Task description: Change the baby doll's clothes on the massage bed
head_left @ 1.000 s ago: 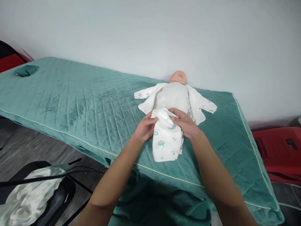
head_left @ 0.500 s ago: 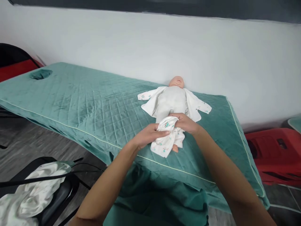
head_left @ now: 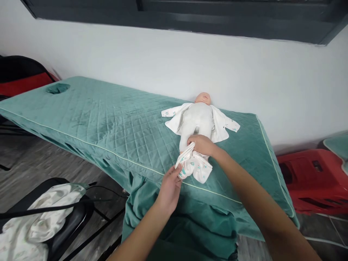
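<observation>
A baby doll point(head_left: 198, 117) with a pale cloth body lies on its back on the green quilted bed cover point(head_left: 122, 123), its head toward the wall. An open white printed jacket point(head_left: 220, 125) is on its arms. White printed pants point(head_left: 201, 169) are bunched around its lower legs. My left hand point(head_left: 172, 183) pinches the lower left part of the pants near the bed's front edge. Over the doll's shins, my right hand point(head_left: 200, 144) grips the upper edge of the pants. The doll's feet are hidden.
At the lower left, a black chair point(head_left: 78, 217) holds a crumpled white printed cloth point(head_left: 45, 217). Red plastic chairs stand beyond the bed at right point(head_left: 315, 177) and far left point(head_left: 24, 83). A white wall point(head_left: 122, 58) runs behind the bed.
My left hand has moved down and slightly left on the pants. My right hand has shifted left over the doll's legs. The visible foot is now covered, and the view has tilted slightly.
</observation>
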`<state>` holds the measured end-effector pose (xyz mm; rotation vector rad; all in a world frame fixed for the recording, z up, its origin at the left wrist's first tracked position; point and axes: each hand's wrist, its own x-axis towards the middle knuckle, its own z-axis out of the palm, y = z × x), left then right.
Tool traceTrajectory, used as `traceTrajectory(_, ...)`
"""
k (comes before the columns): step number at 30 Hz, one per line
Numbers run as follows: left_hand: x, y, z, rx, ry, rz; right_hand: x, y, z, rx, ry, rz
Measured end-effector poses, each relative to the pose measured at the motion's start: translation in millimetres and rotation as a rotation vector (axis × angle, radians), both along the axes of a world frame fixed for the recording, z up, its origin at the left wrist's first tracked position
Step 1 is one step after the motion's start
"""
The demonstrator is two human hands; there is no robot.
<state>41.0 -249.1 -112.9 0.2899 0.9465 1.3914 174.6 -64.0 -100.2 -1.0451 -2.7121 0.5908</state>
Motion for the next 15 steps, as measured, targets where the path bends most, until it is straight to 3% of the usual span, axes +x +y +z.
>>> traceTrajectory(3,-13,2,-21.9,0.021,0.17,-0.01,1,2,-1.9,0.014,-0.033,0.04)
traceTrajectory(6,-33,16,-33.9,-0.003,0.335,-0.079,2,2,-0.9,0.02,-0.051,0.056)
traceTrajectory(10,-52,39,-34.9,0.004,0.484,-0.245,4,0,5.2,0.016,-0.059,0.018)
traceTrajectory(13,-54,47,-32.0,0.065,0.697,-0.27,4,0,9.0,-0.007,-0.065,-0.018)
traceTrajectory(15,-52,49,-29.6,0.089,0.707,-0.288,4,0,10.5,-0.03,-0.063,-0.037)
